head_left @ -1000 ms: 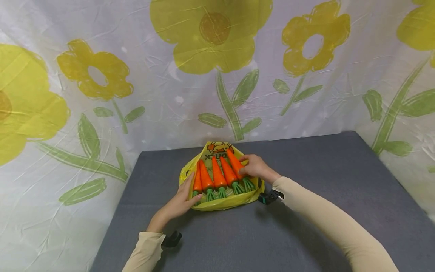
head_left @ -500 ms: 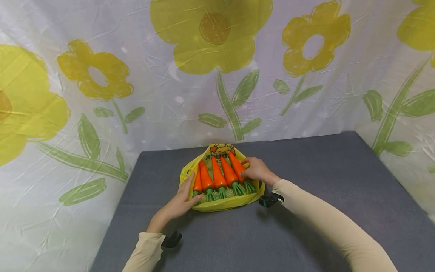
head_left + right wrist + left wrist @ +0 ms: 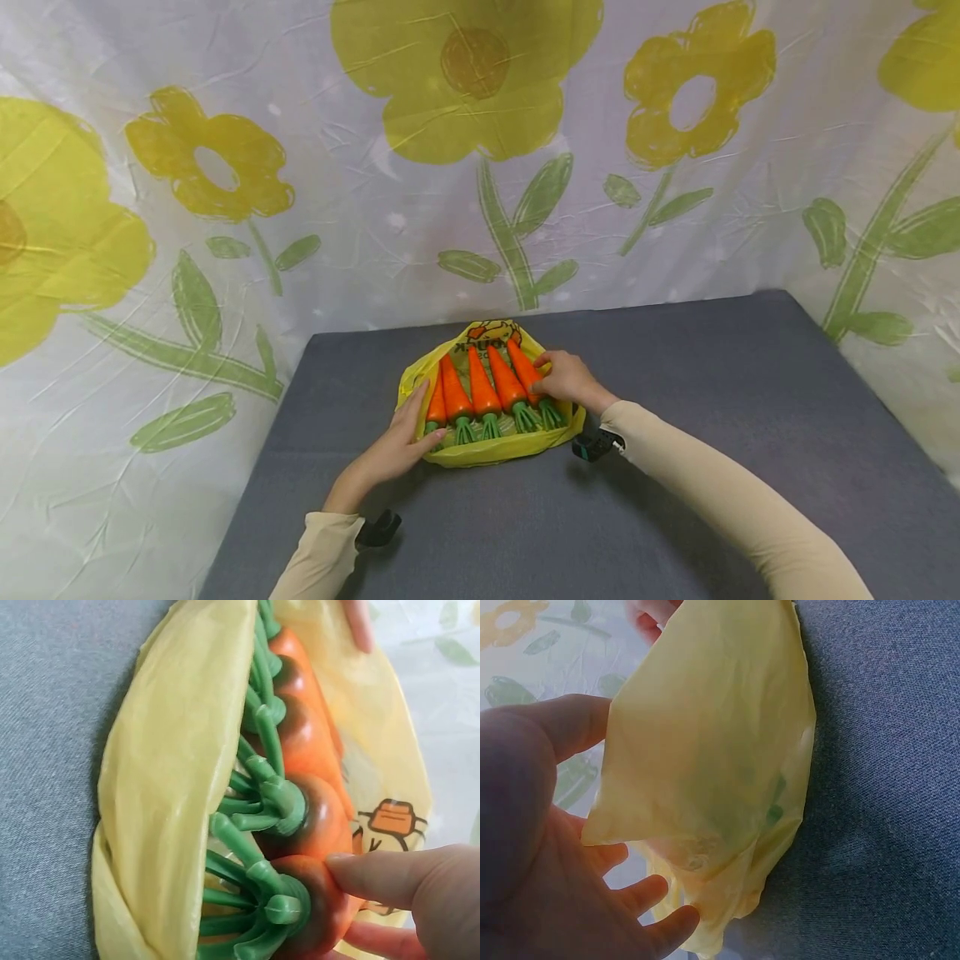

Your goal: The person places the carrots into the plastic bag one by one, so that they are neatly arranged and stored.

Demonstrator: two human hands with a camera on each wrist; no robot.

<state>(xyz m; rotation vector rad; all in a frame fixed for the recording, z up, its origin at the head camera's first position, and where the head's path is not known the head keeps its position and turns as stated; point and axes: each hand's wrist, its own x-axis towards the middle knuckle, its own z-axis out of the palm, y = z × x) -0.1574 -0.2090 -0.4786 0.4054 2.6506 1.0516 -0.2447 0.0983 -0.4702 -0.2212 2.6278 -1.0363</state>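
Observation:
A yellow plastic bag (image 3: 491,453), with a cartoon print inside its back wall, lies with its mouth towards me. Several orange carrots (image 3: 482,389) sit side by side in it, green stubby tops (image 3: 281,900) facing the front rim. My left hand (image 3: 393,442) rests at the bag's left edge, fingers spread and fairly straight. Its thumb reaches behind the front flap in the left wrist view. My right hand (image 3: 566,377) holds the rightmost carrot (image 3: 525,371) between thumb and fingers. In the right wrist view the thumb presses on that carrot's shoulder, with the other fingers partly hidden.
The bag lies on a dark grey-blue cloth-covered table (image 3: 675,483), close to its back edge. A white curtain (image 3: 360,275) printed with yellow flowers hangs behind and on both sides. Black devices are strapped to both wrists.
My right hand has moved slightly down, and the rightmost carrot has shifted down with it to lie deeper in the bag. The bag's back wall has dropped a little. My left hand has stayed put.

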